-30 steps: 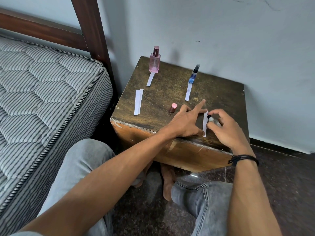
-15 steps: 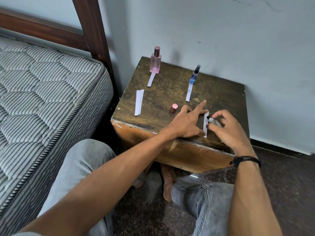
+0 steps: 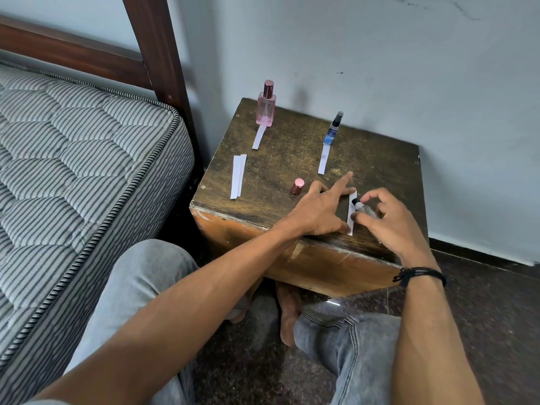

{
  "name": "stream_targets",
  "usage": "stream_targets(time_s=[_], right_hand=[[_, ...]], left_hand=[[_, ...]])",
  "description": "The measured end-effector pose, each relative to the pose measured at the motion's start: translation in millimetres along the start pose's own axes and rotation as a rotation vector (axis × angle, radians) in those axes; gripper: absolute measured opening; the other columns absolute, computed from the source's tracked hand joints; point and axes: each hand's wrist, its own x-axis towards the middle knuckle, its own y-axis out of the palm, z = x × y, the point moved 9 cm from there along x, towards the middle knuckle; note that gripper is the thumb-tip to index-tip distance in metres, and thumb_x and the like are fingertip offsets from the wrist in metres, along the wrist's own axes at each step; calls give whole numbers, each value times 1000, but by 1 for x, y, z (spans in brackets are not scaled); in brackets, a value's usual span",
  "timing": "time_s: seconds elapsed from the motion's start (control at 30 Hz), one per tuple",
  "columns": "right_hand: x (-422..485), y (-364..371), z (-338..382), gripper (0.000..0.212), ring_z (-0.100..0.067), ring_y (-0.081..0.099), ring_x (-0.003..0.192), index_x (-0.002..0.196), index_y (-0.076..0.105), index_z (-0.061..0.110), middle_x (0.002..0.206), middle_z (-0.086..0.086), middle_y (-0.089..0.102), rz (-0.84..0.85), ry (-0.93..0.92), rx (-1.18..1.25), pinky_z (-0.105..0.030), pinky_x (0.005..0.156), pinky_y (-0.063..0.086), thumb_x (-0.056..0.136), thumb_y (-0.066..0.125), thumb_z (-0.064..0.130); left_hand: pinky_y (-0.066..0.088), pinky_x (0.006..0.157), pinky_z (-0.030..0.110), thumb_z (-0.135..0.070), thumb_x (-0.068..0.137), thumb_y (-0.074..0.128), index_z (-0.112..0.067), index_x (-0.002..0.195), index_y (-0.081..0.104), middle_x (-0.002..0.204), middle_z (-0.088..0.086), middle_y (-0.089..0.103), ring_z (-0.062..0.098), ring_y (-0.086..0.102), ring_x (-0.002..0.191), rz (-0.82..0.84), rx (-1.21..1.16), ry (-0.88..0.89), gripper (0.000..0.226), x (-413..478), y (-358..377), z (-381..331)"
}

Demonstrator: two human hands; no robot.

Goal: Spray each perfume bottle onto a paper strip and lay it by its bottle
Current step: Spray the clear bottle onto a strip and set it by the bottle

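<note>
A pink perfume bottle [image 3: 266,108] stands at the back left of the wooden side table [image 3: 286,159], a white paper strip [image 3: 259,137] lying in front of it. A slim blue spray bottle [image 3: 333,132] stands further right with its own strip [image 3: 323,158]. My right hand [image 3: 388,220] grips a small clear spray bottle [image 3: 363,208], its black nozzle aimed at a third strip [image 3: 351,213] near the front edge. My left hand [image 3: 318,210] lies flat with spread fingers, pressing that strip down with thumb and fingertip.
Two spare strips [image 3: 238,176] lie side by side at the table's left. A small pink cap [image 3: 298,186] stands just left of my left hand. A striped mattress [image 3: 73,176] and dark bed post [image 3: 157,51] flank the table's left; the wall is close behind.
Both hands have stayed over the front strip; my right hand tilted the small bottle slightly, nozzle still at the strip.
</note>
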Motion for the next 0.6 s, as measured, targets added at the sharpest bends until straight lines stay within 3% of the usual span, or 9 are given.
stream_targets(time_s=[0.1, 0.17, 0.3, 0.47, 0.6], right_hand=[[1, 1, -2, 26, -29, 64, 109, 104, 58, 49, 105, -10, 69, 4, 5, 7, -34, 70, 42, 86, 76, 42], [2, 0, -1, 26, -25, 61, 114, 103, 59, 49, 111, 1, 65, -4, 8, 16, -31, 68, 38, 86, 77, 40], [2, -1, -2, 24, -23, 63, 105, 102, 58, 49, 93, 1, 66, -12, 12, 48, -34, 72, 43, 86, 76, 44], [3, -2, -5, 26, -26, 64, 111, 104, 57, 48, 107, -2, 69, -5, 26, 66, -45, 89, 51, 87, 76, 45], [3, -7, -6, 25, -18, 66, 99, 104, 56, 50, 109, 4, 69, -50, 28, 118, -36, 77, 49, 87, 75, 47]], left_hand=[[35, 101, 30, -30, 69, 82, -36, 158, 1, 148, -26, 44, 8, 25, 110, 5, -1, -2, 121, -1, 0, -1], [34, 100, 29, -30, 69, 82, -36, 158, 0, 149, -27, 44, 7, 24, 110, 10, -3, -7, 121, -1, 0, -1], [36, 103, 31, -31, 69, 82, -36, 158, 0, 148, -27, 44, 8, 24, 111, 8, -4, -9, 121, -3, -1, -1], [35, 103, 32, -29, 70, 82, -38, 158, 3, 148, -26, 45, 9, 26, 111, -4, -43, 5, 118, -4, -4, -4], [34, 106, 37, -23, 78, 78, -33, 158, 15, 146, -18, 50, 16, 31, 117, -49, -135, 2, 102, -7, -15, -10]])
